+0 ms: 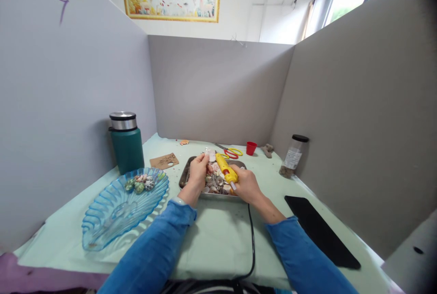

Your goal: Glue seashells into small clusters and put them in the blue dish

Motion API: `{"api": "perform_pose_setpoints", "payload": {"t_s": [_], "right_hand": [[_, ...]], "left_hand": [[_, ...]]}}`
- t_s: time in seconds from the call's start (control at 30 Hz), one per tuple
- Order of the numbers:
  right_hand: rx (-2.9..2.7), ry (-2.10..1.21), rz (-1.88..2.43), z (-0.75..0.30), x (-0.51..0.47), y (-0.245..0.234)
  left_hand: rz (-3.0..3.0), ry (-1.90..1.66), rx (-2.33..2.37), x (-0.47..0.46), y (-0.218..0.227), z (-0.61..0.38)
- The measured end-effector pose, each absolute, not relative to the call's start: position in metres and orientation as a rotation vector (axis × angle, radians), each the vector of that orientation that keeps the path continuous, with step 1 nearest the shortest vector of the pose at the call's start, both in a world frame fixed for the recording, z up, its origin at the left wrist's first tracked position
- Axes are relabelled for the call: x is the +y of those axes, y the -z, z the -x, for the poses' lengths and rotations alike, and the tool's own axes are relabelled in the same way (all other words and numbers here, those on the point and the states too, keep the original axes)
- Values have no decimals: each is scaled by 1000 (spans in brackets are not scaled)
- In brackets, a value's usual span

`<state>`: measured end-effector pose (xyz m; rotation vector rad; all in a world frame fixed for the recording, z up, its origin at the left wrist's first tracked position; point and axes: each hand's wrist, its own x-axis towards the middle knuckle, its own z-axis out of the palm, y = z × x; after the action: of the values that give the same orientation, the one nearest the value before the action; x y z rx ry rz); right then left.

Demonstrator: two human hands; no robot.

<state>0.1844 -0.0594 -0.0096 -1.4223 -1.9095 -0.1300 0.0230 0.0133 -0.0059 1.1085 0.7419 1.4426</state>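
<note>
My right hand (246,185) is wrapped round a yellow hot glue gun (223,165), its nozzle pointing up and left and a white glue stick poking out of its back. In my left hand (198,171) a small whitish, partly clear piece (210,154) is pinched between the fingertips, close to the nozzle; its exact kind I cannot make out. Both hands are above a metal tray (208,196) filled with seashells (218,184). From the glue gun a black cord (253,239) runs down over the table's front edge.
Left are a blue shell-shaped dish (112,221) with spotted shells, a green bottle (127,148) and a brown card (164,161). Behind the tray lie scissors (234,152) and a red cup (251,148). A jar (293,157) and black mat (321,230) are right. Grey partitions (218,89) enclose the table.
</note>
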Motion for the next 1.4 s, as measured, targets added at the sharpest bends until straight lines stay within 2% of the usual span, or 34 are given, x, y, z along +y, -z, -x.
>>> {"api": "perform_pose_setpoints", "payload": {"t_s": [0.87, 1.4], "right_hand": [[-1928, 142, 1386, -185, -60, 10], [-1914, 119, 1399, -184, -59, 10]], "left_hand": [[-1306, -1404, 784, 10, 7, -28], [-1209, -1410, 777, 10, 6, -25]]}}
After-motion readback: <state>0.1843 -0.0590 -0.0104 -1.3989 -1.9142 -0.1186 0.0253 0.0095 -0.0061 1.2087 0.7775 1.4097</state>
